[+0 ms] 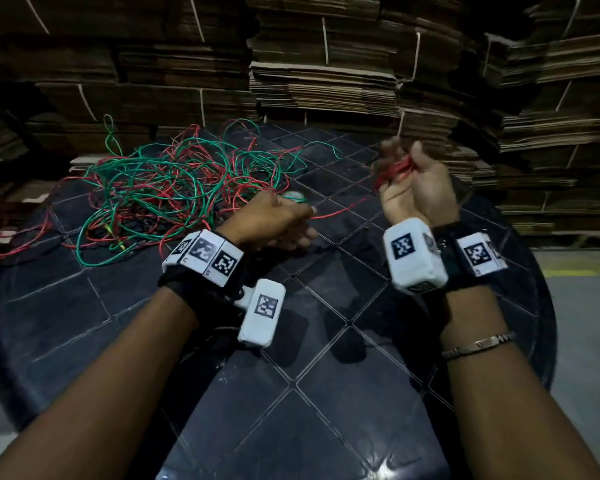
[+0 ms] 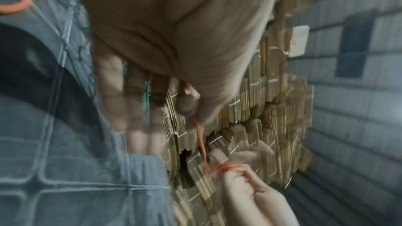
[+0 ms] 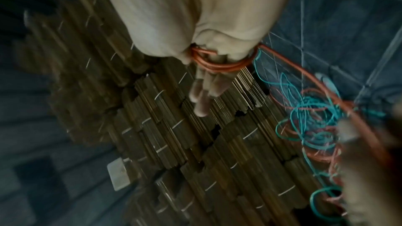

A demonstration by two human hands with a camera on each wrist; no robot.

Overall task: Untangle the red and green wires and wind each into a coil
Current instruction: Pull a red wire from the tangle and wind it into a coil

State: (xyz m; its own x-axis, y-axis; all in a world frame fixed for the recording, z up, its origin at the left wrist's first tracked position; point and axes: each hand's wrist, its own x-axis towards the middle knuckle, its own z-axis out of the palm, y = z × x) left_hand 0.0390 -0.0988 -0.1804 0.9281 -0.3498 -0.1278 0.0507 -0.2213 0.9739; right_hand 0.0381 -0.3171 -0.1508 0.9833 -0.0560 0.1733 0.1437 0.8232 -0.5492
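Right hand [image 1: 414, 188] is raised at centre right of the head view, palm toward us; we see several turns of red wire [image 1: 394, 173] looped around its fingers [image 3: 204, 92], which point straight out in the right wrist view — thumb pressed against the loops. From there a single red strand runs down and left to the left hand [image 1: 274, 221], just left of centre. In the left wrist view we see that strand pinched between thumb and forefinger, the other fingers [image 2: 117, 102] spread fairly straight — blurred, though.

The rest of the red wire lies mixed with the green wire [image 1: 146, 178] in a loose tangle at upper left of the head view, on the dark round table [image 1: 326, 393] with a diamond grid pattern. Some loops hang over its left edge.

Stacked flat cardboard [image 1: 326, 74] fills the top of the frame behind the table.
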